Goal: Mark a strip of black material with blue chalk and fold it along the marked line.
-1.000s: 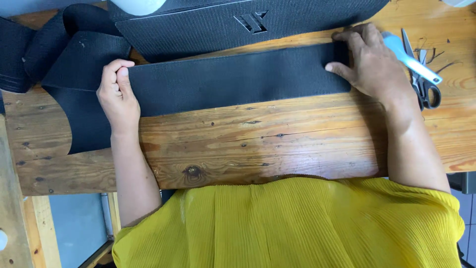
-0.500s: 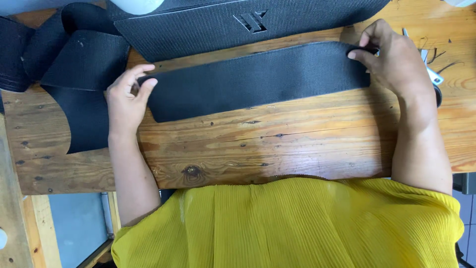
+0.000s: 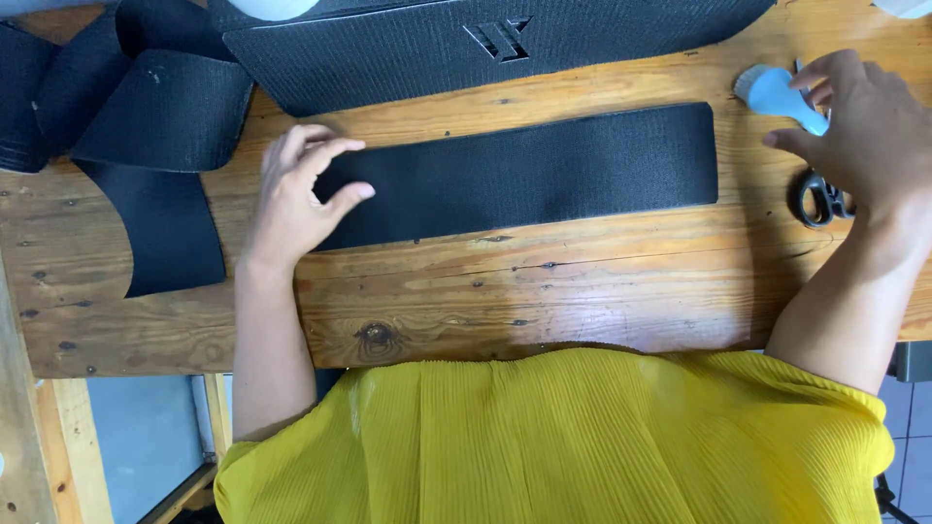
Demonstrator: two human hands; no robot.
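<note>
The fingers of the left hand are spread open and rest on the left end of a black fabric strip, gripping nothing. The strip lies flat across the middle of the wooden table, running left to right. The right hand is near the table's right edge, its fingers loosely open and touching a light blue brush, not closed around it. Black scissors lie just under that hand. A large black textured panel lies along the far edge, and rolled black band sits at the far left corner
</note>
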